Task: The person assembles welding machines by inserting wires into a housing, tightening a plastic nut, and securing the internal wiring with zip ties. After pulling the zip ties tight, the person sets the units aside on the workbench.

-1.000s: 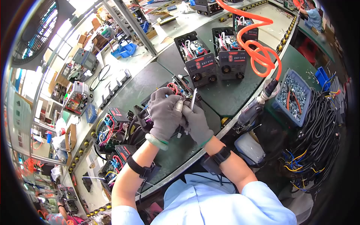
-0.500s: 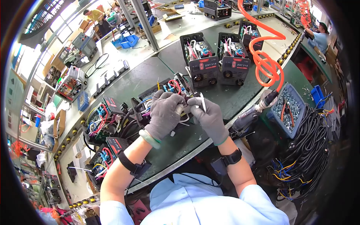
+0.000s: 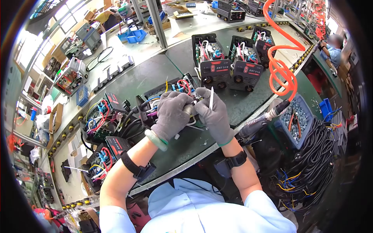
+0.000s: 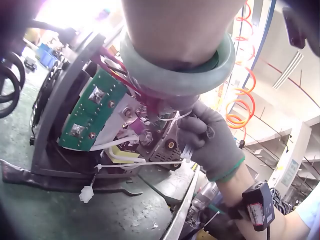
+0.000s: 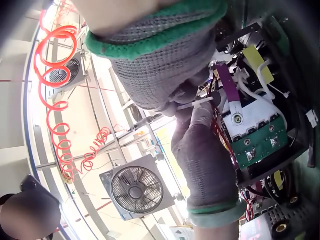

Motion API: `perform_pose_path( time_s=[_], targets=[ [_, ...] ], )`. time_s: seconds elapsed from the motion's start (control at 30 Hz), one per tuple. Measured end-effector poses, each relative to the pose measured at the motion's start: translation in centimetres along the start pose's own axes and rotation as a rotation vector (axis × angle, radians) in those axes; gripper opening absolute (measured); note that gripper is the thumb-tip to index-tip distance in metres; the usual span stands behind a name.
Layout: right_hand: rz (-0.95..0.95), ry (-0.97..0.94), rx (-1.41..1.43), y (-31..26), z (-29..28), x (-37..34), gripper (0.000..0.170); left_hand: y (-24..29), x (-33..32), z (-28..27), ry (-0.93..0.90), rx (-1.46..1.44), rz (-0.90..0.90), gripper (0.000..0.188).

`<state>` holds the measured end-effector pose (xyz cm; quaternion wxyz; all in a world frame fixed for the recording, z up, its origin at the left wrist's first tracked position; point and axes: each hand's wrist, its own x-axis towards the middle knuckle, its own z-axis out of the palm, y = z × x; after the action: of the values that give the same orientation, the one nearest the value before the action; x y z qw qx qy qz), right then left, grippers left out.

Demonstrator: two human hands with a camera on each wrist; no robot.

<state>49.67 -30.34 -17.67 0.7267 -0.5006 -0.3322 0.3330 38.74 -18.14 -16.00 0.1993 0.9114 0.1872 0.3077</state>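
Fingers [image 3: 203,93] of the gloved right hand [image 3: 214,114] are closed together on a white plastic strip [image 3: 211,98], which sticks up past the knuckles. Just beside it, the gloved left hand [image 3: 173,114] has its fingers bent in towards the strip; whether they pinch it or something else cannot be told. Both hands are at the wiring of an open-cased machine [image 3: 152,93], which lies on the green worktop [image 3: 180,155], back from its front edge. A green circuit board [image 4: 95,110] shows along the machine's side, and a small white connector [image 4: 86,194] dangles below it. Nearer the worktop's far edge stand two upright units [image 3: 215,72] marked ZX7 315.
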Motion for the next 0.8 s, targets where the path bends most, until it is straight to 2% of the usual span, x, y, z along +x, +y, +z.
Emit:
perform_pose_path(
  time_s=[0.2,0.27,0.3,0.37,0.4,0.43,0.5,0.6,0.67,0.73,0.77,0.8],
  targets=[
    [0.014,0.013,-0.107,1.2,0.5,1.2,0.035,-0.6,0.0,0.1,-0.044,-0.038,-0.021,0.012],
    [-0.158,0.121,-0.495,1.7,1.1,1.4,0.028,-1.1,0.0,-0.1,-0.056,-0.074,-0.001,0.011],
    [-0.158,0.122,-0.495,2.3,0.9,1.4,0.028,-1.0,0.0,-0.7,-0.078,-0.063,0.037,0.012],
    [-0.381,0.145,-0.733,3.4,0.6,1.4,0.025,-0.9,0.2,-1.1,-0.09,-0.048,0.076,0.013],
    [-0.37,0.15,-0.865,2.2,0.8,0.8,0.022,-0.9,0.2,-1.2,-0.105,-0.08,0.068,0.014],
    [-0.375,0.145,-0.863,2.2,0.4,0.5,0.022,-0.9,0.2,-1.2,-0.12,-0.113,0.059,0.016],
    [-0.639,0.171,-1.16,2.1,-0.4,0.1,0.022,-1.1,0.0,-0.6,-0.074,-0.067,0.075,0.018],
    [-0.704,0.152,-1.159,2.0,-0.5,0.3,0.023,-0.6,0.0,-0.4,-0.057,-0.056,0.01,0.017],
    [-0.733,0.145,-1.16,1.9,-0.6,0.5,0.023,-0.5,-0.1,-0.2,-0.024,-0.048,0.028,0.016],
    [-0.738,0.129,-1.05,1.8,-0.9,0.7,0.018,0.1,-0.2,-0.4,-0.02,-0.028,0.044,0.012],
    [-0.747,0.127,-1.047,1.3,-0.9,0.5,0.018,-0.3,-0.4,0.5,0.04,0.043,0.084,0.009],
    [-0.673,0.196,-0.844,0.5,-0.7,-0.2,0.012,0.0,-0.4,0.4,0.041,0.067,0.108,0.008]
  ],
)
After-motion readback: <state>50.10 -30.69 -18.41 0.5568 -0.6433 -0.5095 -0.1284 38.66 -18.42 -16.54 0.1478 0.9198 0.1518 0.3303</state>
